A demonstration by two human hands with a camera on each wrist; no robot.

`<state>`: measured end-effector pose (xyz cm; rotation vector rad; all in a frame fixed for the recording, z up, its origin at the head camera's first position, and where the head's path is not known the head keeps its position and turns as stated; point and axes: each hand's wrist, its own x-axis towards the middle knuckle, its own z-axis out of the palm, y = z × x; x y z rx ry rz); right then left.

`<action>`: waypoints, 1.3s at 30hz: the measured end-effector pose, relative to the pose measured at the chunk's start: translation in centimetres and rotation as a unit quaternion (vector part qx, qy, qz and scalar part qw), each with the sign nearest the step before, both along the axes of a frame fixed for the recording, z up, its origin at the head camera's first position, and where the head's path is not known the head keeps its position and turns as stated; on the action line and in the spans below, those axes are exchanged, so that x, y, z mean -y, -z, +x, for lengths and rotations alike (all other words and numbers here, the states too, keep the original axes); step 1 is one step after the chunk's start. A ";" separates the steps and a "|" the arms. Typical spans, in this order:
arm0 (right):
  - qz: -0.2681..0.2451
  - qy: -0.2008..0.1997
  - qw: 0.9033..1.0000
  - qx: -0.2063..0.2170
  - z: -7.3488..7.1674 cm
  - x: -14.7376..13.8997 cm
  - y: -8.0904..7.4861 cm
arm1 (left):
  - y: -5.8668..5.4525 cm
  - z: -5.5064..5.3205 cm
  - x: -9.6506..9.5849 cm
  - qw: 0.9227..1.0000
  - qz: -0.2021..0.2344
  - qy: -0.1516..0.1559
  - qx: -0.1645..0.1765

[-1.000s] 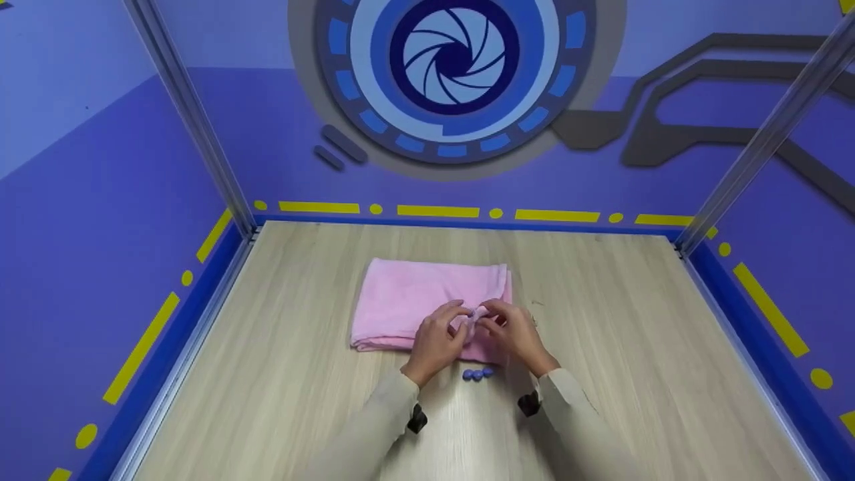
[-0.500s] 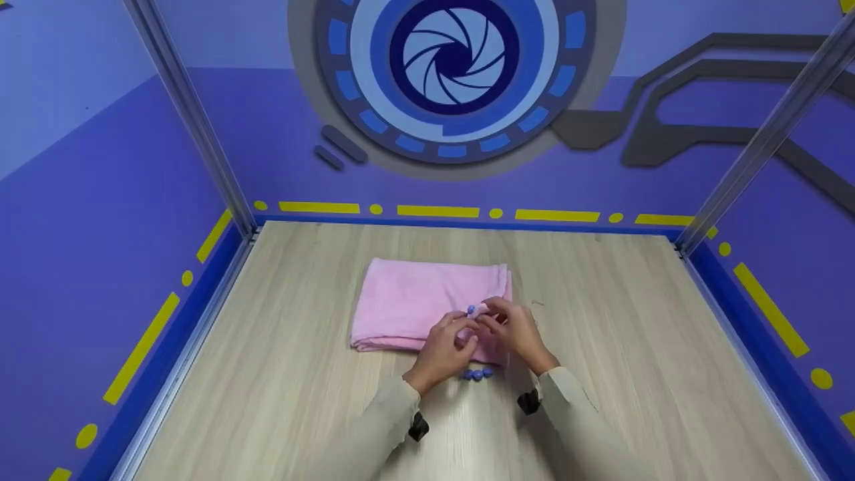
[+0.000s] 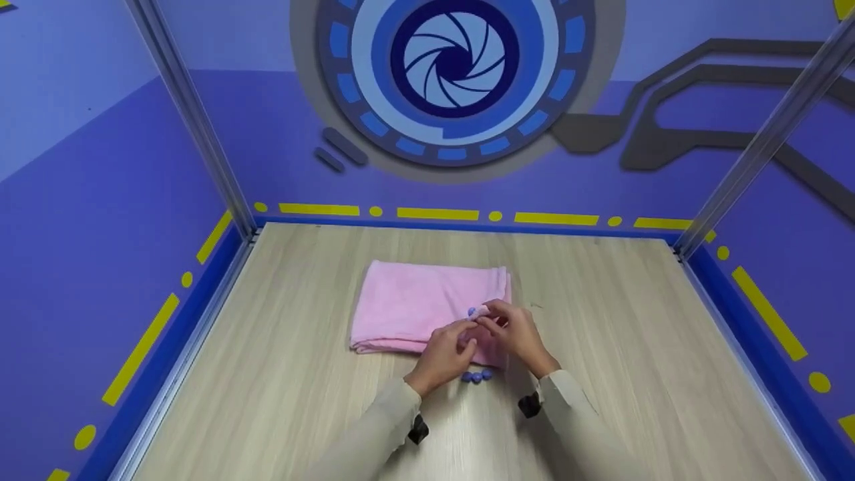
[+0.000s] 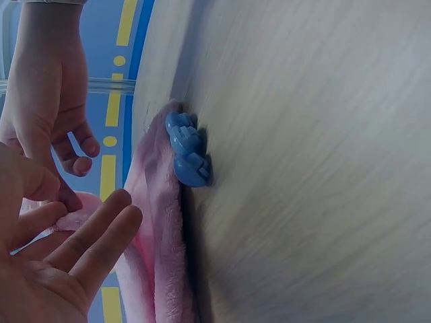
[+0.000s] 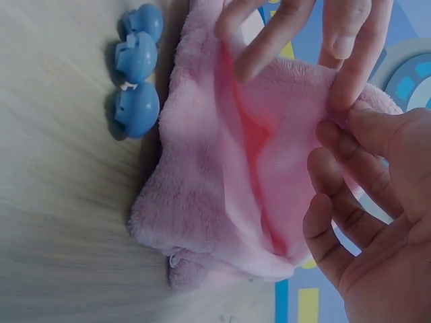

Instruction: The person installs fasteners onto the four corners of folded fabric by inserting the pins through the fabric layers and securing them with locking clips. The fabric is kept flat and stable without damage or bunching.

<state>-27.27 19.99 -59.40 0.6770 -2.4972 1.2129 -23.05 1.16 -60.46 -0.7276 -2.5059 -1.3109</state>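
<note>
A folded pink plush blanket (image 3: 417, 294) lies on the table, its near right corner gathered up between my hands. My left hand (image 3: 444, 353) pinches the raised fabric between thumb and index finger, while its other fingers stay extended, as the left wrist view shows. From the right, my right hand (image 3: 522, 334) pinches the same fold with thumb and fingertips, close to the left fingertips. A small blue round-headed clip (image 3: 471, 311) shows on the fabric just beyond the fingers; how it is attached is hidden. Three similar blue clips (image 5: 137, 57) lie along the blanket's near edge.
The wooden table (image 3: 300, 294) is walled by blue-purple panels (image 3: 220, 133) on the back and both sides. Metal posts (image 3: 190, 113) stand in the back corners. A black strap piece (image 3: 418, 429) sits at the left sleeve's cuff.
My left hand has shifted slightly right and toward me, uncovering the blue clip on the fabric. The right hand has stayed almost in place. The three loose clips have not moved.
</note>
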 end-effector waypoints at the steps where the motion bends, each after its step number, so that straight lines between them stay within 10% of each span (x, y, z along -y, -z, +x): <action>1: 0.000 -0.002 1.000 0.003 0.0 -0.1 0.0 | 0.0 0.0 0.0 1.000 0.003 -0.002 -0.002; 13: -0.026 0.012 0.998 0.056 0.3 -1.0 0.1 | -1.2 -1.3 0.1 0.990 0.032 -0.120 -0.063; 24: -0.023 0.016 0.998 0.052 0.4 -1.4 0.6 | -2.1 -2.9 0.7 0.987 0.104 -0.095 -0.076; 39: -0.024 0.016 0.997 0.076 0.8 -1.8 0.9 | -3.7 -6.6 3.9 0.996 0.003 -0.083 -0.024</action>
